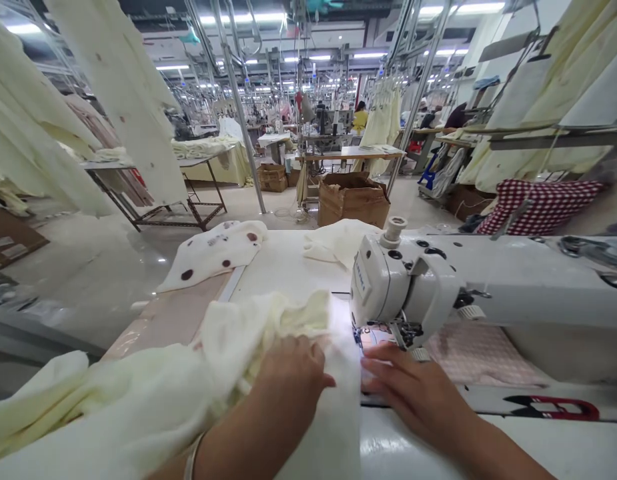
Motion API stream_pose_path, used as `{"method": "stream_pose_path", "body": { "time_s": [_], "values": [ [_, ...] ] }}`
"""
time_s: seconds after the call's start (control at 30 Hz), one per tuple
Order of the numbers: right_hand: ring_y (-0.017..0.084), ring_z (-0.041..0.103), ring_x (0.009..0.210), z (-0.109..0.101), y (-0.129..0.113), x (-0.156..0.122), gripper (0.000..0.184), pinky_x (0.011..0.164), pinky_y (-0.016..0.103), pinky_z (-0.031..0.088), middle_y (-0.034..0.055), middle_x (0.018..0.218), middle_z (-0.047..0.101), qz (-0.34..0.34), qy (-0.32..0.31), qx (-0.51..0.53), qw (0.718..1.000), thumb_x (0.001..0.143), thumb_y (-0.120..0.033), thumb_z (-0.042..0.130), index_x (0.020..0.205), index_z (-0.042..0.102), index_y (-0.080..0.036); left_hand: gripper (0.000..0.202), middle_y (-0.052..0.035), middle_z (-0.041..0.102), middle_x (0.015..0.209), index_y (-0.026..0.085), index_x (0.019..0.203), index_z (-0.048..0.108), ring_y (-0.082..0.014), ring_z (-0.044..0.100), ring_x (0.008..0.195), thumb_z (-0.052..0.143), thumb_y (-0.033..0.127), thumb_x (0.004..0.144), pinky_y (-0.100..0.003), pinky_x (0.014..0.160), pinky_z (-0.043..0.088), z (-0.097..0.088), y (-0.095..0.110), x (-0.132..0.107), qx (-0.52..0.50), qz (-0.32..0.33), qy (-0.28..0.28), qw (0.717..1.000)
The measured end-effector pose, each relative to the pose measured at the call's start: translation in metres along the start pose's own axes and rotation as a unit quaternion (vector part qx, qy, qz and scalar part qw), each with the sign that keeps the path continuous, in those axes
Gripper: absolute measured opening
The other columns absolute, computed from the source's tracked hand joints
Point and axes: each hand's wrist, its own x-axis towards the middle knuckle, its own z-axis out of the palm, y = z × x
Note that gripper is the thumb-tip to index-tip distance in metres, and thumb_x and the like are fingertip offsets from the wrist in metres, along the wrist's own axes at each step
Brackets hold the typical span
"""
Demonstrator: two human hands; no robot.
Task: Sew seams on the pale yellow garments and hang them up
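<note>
Cream fleecy fabric (153, 387) lies bunched over the left of the worktable and runs up to a white sewing machine (403, 280). My left hand (293, 377) is closed on this fabric, fingers curled into its folds just left of the needle area. Close to the presser foot, my right hand (418, 400) lies low with fingers stretched out, their tips at the fabric's right edge. A small printed pink piece (375, 335) shows under the machine head. The needle itself is hard to make out.
Red-handled thread snips (553, 407) lie at the machine's right. A spotted cloth piece (218, 250) rests at the table's far left, and pink checked cloth (483, 353) under the machine arm. Beyond stand a cardboard box (353, 200) and hanging cream fabric (123, 100).
</note>
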Motion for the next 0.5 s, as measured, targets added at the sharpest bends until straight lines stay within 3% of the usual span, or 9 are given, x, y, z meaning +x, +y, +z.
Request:
{"method": "stream_pose_path", "body": {
  "time_s": [0.1,0.17,0.33,0.5],
  "values": [
    [0.021,0.057,0.101,0.003,-0.014,0.003,0.021,0.085,0.036,0.044,0.006,0.105,0.066,-0.059,-0.04,0.048,0.996,0.089,-0.026,0.052,0.108,0.058,-0.02,0.006,-0.0054,0.059,0.084,0.016,0.082,0.06,-0.0216,0.053,0.08,0.057,0.02,0.085,-0.034,0.07,0.042,-0.003,0.006,0.013,-0.046,0.123,0.04,0.991],
    [0.021,0.056,0.1,0.005,-0.019,0.004,0.016,0.086,0.036,0.041,0.004,0.099,0.066,-0.061,-0.06,0.076,0.993,0.087,-0.027,0.055,0.101,0.06,-0.02,0.007,-0.0028,0.059,0.091,0.017,0.087,0.059,-0.019,0.052,0.085,0.053,0.021,0.089,-0.034,0.078,0.041,0.004,0.005,0.023,-0.102,0.192,0.05,0.975],
    [0.018,0.055,0.087,0.008,-0.019,-0.002,0.011,0.08,0.036,0.038,0.0021,0.087,0.063,-0.041,-0.077,0.094,0.992,0.089,-0.024,0.052,0.094,0.061,-0.022,0.016,-0.0002,0.058,0.107,0.021,0.105,0.055,-0.0179,0.05,0.095,0.053,0.028,0.091,-0.034,0.083,0.038,0.023,0.004,0.023,-0.153,0.184,0.032,0.97],
    [0.017,0.054,0.085,0.008,-0.016,-0.003,0.012,0.078,0.034,0.037,0.0027,0.085,0.062,-0.035,-0.06,0.08,0.994,0.089,-0.022,0.05,0.092,0.061,-0.021,0.017,-0.0002,0.058,0.109,0.022,0.105,0.056,-0.0176,0.052,0.097,0.053,0.029,0.09,-0.034,0.085,0.037,0.026,0.004,0.024,-0.172,0.187,0.043,0.966]
  ]
}}
